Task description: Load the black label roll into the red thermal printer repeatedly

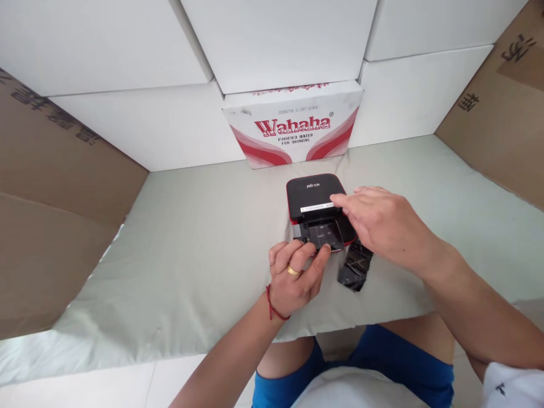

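A black rounded box with red edges [315,190] lies on the cloth, a small light logo and a white printed strip on its top. Its front part shows a recess with a glossy black piece [326,232] across it. My left hand [297,269] is closed at the box's front edge, its fingers curled and its thumb against the glossy piece. From the right, my right hand [382,221] grips the side of the box, one digit on top by the white strip; its other fingertips are partly hidden. A crumpled shiny black piece [356,266] lies below the right hand.
A white and red Wahaha water carton [295,127] stands behind the box, against stacked white boxes [280,39]. Brown cardboard walls [63,215] flank both sides. Pale green cloth [191,255] covers the surface, whose front edge is close to my legs.
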A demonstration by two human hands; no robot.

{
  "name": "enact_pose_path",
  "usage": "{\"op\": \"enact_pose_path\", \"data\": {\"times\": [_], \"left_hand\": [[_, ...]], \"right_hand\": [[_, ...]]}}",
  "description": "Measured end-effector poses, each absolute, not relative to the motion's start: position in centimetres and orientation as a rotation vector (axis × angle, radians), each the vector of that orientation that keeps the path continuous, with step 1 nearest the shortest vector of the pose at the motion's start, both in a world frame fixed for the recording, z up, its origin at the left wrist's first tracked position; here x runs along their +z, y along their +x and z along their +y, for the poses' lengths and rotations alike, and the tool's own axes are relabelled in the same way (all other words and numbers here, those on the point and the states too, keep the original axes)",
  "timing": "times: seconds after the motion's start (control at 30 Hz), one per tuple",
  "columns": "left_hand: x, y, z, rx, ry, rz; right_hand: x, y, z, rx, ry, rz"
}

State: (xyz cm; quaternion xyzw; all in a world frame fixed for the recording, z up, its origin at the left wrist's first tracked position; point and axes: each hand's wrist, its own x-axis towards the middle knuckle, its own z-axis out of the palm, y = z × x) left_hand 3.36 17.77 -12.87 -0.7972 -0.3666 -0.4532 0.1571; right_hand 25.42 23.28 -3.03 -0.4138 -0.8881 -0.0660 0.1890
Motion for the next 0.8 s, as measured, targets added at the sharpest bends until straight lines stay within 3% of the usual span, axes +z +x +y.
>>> {"op": "enact_pose_path", "data": {"times": [0.3,0.8], "left_hand": [[-13.1,3.4,17.7,-1.32,-2.315,-1.054],[-14.4,3.6,18.4,-1.362,-2.289,-0.982]], "right_hand": [[-0.1,22.8,22.6,-0.012,-1.578,-2.91],[0.5,21.3,21.9,-0.044,-1.727,-2.957]]}}
